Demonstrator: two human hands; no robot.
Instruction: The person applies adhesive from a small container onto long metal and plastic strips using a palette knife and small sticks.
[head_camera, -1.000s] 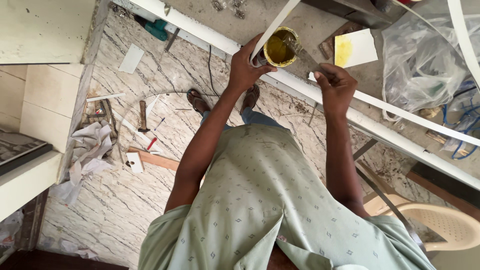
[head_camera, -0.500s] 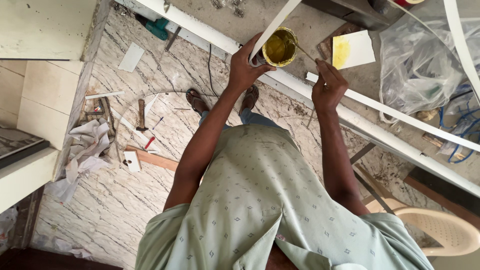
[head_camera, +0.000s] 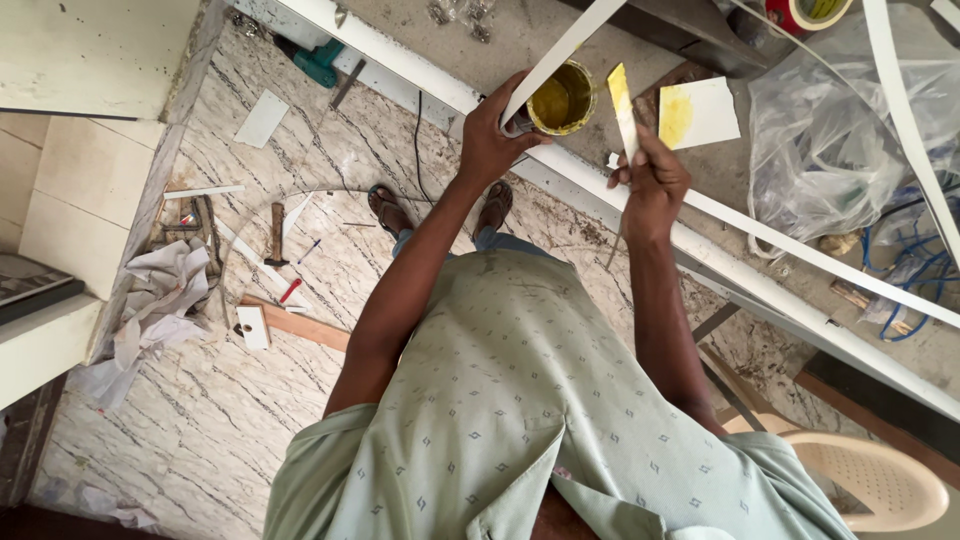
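Note:
My left hand (head_camera: 495, 130) grips an open tin of yellow glue (head_camera: 560, 98) together with a long white strip (head_camera: 563, 48) that runs up and to the right. My right hand (head_camera: 650, 180) holds a thin flat spreader strip (head_camera: 622, 108) upright, its upper end smeared with yellow glue, just right of the tin. Both hands are over the edge of a grey workbench (head_camera: 640, 55). A white card with a yellow smear (head_camera: 698, 112) lies on the bench right of the spreader.
A long white trim strip (head_camera: 800, 250) lies along the bench edge. A clear plastic bag (head_camera: 840, 150) and tape roll (head_camera: 812, 12) sit at the right. On the marble floor lie a hammer (head_camera: 275, 232), a drill (head_camera: 320, 62), wood pieces and crumpled paper (head_camera: 150, 310). A plastic chair (head_camera: 870, 480) stands at lower right.
My right hand has lifted the spreader out of the tin and turned it upright, showing its glue-coated end. The left hand keeps the tin and strip in place.

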